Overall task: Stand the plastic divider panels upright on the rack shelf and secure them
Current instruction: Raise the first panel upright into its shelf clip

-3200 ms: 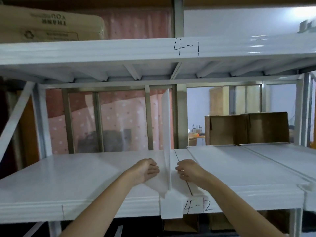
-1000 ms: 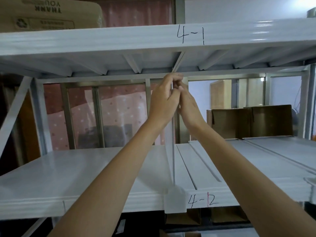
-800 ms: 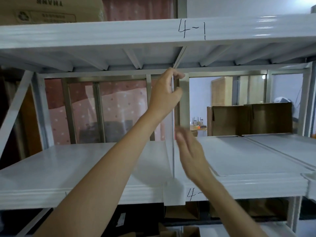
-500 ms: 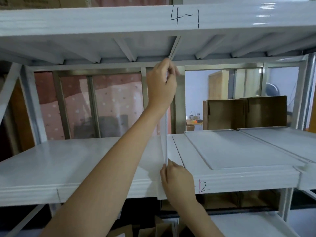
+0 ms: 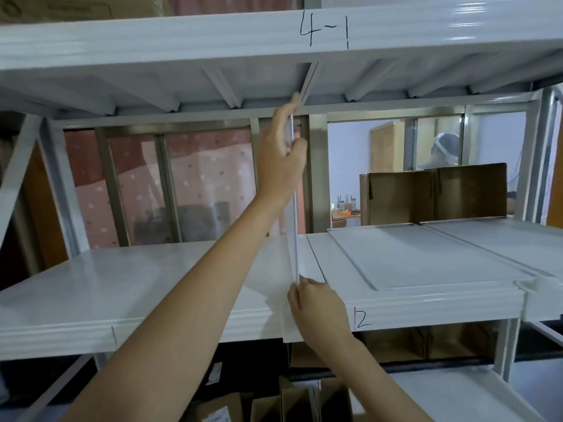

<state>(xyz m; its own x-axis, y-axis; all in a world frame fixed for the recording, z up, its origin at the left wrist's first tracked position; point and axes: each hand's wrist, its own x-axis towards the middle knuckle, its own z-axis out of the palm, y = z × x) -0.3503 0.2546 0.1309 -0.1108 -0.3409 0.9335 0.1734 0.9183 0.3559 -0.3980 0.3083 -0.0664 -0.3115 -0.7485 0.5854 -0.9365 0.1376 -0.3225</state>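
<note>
A thin white plastic divider panel (image 5: 294, 236) stands upright, edge-on to me, on the white rack shelf (image 5: 122, 281), reaching up to the underside of the upper shelf (image 5: 182, 47) marked 4-1. My left hand (image 5: 281, 156) grips the panel's top front edge, fingers on the left face and thumb on the right. My right hand (image 5: 315, 309) pinches the panel's bottom front corner at the shelf's front lip. More white panels (image 5: 426, 257) lie flat on the shelf to the right.
Brown cardboard boxes (image 5: 432, 194) stand behind the shelf at the right, and more boxes (image 5: 304, 397) sit below it. A pink dotted curtain (image 5: 198, 178) hangs behind the rack's metal uprights. A person (image 5: 441, 150) is visible in the far room.
My right hand dropped from the panel's top to its bottom front corner and now pinches it there. My left hand stayed at the top edge. The panel remains upright.
</note>
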